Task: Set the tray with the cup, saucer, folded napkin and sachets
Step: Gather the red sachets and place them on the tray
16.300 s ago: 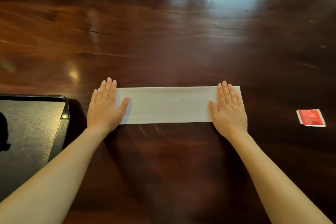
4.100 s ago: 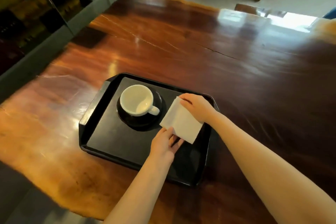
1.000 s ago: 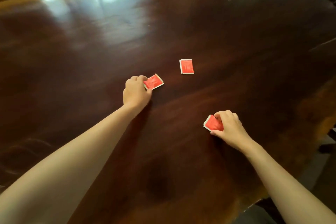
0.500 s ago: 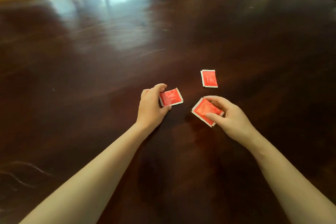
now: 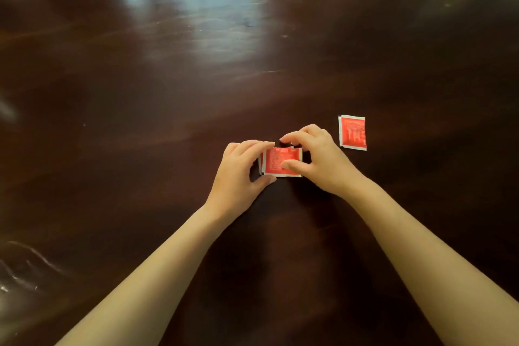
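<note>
Sachets: two red ones stacked between both hands, near frame centre, top sachet [image 5: 281, 161] red with white edges, print too blurred to read. A sliver of the lower sachet [image 5: 261, 161] pokes out at its 9 o'clock edge. Left hand [image 5: 238, 174] pinches the stack from 9 o'clock, fingertips over the top edge, thumb at the bottom corner. Right hand [image 5: 317, 157] pinches from 3 o'clock, thumb on the red face, fingers curled over the far edge. Both hands closed on the stack; can't tell if it's lifted or resting on the worktop [image 5: 140, 121]. Third sachet [image 5: 352, 132] lies flat on the worktop at 2 o'clock from the hands, just beside the right hand's knuckles, not touching, nobody holding it. Both forearms bare, coming in from 6 o'clock. Worktop is dark glossy wood, bright window glare at 12 o'clock. Frame motion-blurred toward the edges. Tray, cup, saucer, napkin out of view
</note>
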A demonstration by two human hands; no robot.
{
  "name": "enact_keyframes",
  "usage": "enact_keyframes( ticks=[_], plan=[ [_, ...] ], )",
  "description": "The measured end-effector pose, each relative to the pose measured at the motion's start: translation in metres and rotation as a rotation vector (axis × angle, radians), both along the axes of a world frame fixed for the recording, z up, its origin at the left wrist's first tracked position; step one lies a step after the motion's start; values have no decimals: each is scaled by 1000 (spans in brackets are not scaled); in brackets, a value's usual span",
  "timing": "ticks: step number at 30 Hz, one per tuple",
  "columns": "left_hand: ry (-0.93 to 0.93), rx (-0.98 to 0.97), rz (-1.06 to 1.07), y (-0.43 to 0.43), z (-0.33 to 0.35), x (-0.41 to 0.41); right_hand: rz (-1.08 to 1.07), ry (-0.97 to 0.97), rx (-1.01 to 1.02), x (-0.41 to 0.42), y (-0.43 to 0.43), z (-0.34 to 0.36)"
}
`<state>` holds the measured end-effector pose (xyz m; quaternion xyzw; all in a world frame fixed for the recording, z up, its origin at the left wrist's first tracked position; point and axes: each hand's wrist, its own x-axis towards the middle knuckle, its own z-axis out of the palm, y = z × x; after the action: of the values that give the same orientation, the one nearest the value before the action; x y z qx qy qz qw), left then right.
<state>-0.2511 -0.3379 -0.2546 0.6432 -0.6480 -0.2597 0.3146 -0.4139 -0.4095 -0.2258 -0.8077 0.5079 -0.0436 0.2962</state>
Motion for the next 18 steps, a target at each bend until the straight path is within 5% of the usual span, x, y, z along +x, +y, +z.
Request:
enact_keyframes(
  ticks=[14,16,18],
  plan=[
    [-120,131,-54,-12,19,-5,-39,-123,90,-5,6,7],
    [-151,175,-40,-14,23,-7,-286,-130,-65,-25,-8,7],
    [-155,190,-20,-13,26,-9,-597,78,-227,-48,-26,7]
  ],
)
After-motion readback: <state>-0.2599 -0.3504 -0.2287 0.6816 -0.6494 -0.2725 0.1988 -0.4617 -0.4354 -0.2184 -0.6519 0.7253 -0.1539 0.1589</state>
